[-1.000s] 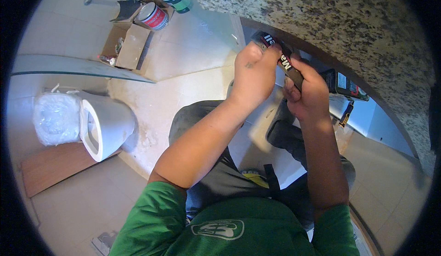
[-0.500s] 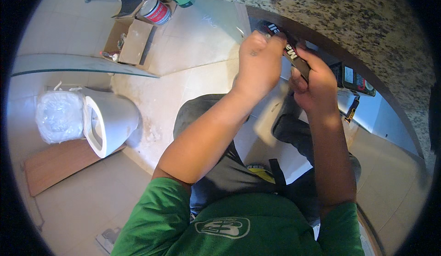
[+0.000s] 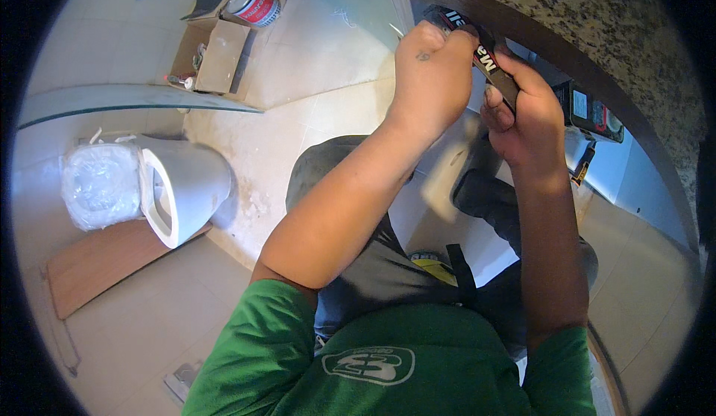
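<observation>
Under the edge of the speckled stone countertop (image 3: 626, 20), both my hands are closed around a long black object with white lettering and a red stripe (image 3: 483, 59); its exact kind is unclear. Its far end shows above my left hand (image 3: 432, 76), whose fingers are curled against it. A thin pale tip (image 3: 396, 31) sticks out beside that hand, and what it belongs to is hidden. My right hand (image 3: 526, 110) grips the near end, thumb along one side and fingertips on the other.
Right of my hands stands a dark metal can (image 3: 589, 114), with a small black-and-yellow tube (image 3: 583, 164) below it. A glass panel edge (image 3: 134, 101), a white toilet (image 3: 201, 188) and a wooden board (image 3: 119, 263) lie left. Beyond are an open cardboard box (image 3: 224, 54) and a paint can (image 3: 253, 4).
My hands and the black object sit slightly farther right and higher in the picture, as the whole view has shifted a little. Both hands keep their hold; the pale tip shows more clearly.
</observation>
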Demonstrator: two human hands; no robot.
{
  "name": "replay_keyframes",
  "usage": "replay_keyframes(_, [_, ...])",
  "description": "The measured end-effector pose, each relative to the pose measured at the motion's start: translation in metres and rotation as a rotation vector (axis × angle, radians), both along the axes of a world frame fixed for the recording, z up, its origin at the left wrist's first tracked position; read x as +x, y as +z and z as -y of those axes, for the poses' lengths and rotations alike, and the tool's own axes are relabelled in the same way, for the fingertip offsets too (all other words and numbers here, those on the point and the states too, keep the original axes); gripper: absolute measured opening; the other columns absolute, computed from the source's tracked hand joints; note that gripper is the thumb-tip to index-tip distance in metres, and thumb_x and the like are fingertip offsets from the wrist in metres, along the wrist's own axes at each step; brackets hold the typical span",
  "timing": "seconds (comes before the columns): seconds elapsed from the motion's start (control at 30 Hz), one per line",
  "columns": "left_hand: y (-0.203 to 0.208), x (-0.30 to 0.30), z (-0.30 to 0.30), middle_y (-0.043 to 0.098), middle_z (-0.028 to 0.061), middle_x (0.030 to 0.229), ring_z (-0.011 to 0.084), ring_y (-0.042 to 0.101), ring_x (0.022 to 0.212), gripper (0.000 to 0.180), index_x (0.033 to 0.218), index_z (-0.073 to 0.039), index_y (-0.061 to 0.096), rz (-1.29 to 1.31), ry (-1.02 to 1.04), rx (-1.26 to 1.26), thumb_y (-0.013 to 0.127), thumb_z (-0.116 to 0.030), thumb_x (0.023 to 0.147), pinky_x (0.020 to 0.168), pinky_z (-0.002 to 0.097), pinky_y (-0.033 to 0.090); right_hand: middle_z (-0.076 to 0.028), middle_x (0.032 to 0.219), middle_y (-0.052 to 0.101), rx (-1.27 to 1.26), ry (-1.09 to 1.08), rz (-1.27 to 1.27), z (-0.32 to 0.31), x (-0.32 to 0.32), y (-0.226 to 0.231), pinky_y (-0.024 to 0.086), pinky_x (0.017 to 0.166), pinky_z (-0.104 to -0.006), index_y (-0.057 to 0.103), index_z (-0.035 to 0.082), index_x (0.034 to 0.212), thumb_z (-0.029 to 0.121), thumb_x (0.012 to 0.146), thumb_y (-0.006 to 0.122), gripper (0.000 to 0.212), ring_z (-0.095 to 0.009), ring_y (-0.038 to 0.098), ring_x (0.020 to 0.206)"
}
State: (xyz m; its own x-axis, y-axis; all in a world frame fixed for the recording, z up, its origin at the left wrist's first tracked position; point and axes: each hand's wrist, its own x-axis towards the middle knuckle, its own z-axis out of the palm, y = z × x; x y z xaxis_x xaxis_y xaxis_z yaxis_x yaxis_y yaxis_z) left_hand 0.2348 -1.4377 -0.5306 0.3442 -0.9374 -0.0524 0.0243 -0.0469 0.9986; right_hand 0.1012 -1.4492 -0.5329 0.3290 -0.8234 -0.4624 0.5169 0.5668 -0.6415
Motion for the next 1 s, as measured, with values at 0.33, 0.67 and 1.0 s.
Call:
replay_keyframes(0.33, [0.003, 0.0, -0.002, 0.05, 0.0017, 0.057, 0.0099, 0.046, 0.057, 0.032, 0.062, 0.002, 0.051, -0.055, -0.021, -0.077, 0.059, -0.013, 0.089, 0.052, 0.0343, 0.037, 0.0, 0.054, 0.053, -0.014, 0.029, 0.026, 0.0, 0.002, 0.0, 0.032, 0.039, -0.0234, 0.061, 0.009, 0.099, 0.024, 0.101, 0.054, 0.017, -0.009, 0.04, 0.037])
replay_keyframes(0.67, [0.012, -0.005, -0.003, 0.053, 0.0023, 0.06, 0.0104, 0.048, 0.059, 0.028, 0.065, 0.001, 0.053, -0.056, -0.008, -0.062, 0.058, -0.012, 0.089, 0.054, 0.0339, 0.039, -0.001, 0.057, 0.054, 0.001, -0.003, 0.041, -0.004, -0.003, 0.001, 0.03, 0.04, -0.0245, 0.061, 0.009, 0.089, 0.024, 0.098, 0.059, 0.017, -0.01, 0.041, 0.041])
replay_keyframes(1.0, [0.012, -0.004, -0.004, 0.05, 0.0055, 0.056, 0.0126, 0.048, 0.057, 0.033, 0.061, 0.002, 0.05, 0.025, 0.0, -0.034, 0.058, -0.015, 0.088, 0.053, 0.0367, 0.038, -0.002, 0.058, 0.055, 0.009, 0.046, 0.019, -0.004, -0.008, 0.003, 0.032, 0.042, -0.0255, 0.061, 0.009, 0.084, 0.023, 0.096, 0.061, 0.019, -0.011, 0.041, 0.043])
